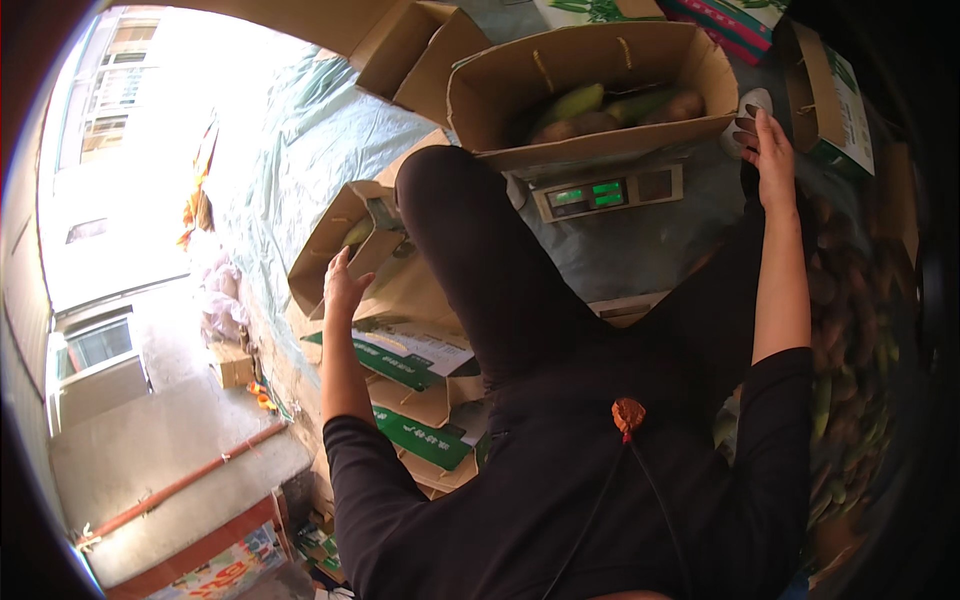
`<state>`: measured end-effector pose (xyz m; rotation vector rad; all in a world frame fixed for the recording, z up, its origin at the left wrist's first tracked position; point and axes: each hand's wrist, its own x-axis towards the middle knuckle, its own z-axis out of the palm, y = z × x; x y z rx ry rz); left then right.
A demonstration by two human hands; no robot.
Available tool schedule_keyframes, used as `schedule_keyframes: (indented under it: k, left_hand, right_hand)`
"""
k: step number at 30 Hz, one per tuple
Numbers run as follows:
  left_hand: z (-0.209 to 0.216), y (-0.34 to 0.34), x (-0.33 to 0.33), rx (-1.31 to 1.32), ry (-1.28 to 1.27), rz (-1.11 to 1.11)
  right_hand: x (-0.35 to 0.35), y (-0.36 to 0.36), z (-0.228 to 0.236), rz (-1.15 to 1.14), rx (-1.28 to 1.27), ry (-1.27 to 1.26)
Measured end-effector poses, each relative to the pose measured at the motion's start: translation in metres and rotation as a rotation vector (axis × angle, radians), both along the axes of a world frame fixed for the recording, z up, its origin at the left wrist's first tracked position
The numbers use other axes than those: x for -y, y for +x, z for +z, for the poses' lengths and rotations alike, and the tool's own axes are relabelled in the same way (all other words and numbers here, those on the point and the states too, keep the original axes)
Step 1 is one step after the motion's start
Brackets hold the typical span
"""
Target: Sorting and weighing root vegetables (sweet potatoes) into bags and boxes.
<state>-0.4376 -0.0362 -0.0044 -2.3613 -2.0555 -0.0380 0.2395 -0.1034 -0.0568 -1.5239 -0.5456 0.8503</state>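
Note:
In front of me an open cardboard box with rope handles rests at the scale. Inside lie long green vegetables and rounded brownish ones, their kind unclear in the shadow. Below the box, the scale's display glows green. My right hand is beside the box's right end, fingers stretched and holding nothing; whether they touch the cardboard is unclear. On the left, my left hand hovers with spread fingers by a second open box, partly hidden, with something green inside.
Folded green-and-white cartons lie beside my left leg. At far right stands another box, with a dim heap of vegetables nearer me. A pale plastic sheet spreads to the left. A white shoe is by the right hand.

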Motion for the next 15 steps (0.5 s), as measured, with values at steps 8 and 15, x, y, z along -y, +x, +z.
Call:
schedule_keyframes:
  k: [8, 15]
  left_hand:
    - [-0.076, -0.003, -0.073, -0.191, -0.359, 0.202]
    - [-0.100, -0.016, -0.061, -0.224, -0.228, -0.006]
  right_hand:
    - [0.006, -0.007, -0.002, -0.086, 0.145, -0.010]
    - [0.000, -0.010, 0.001, -0.057, 0.254, 0.030]
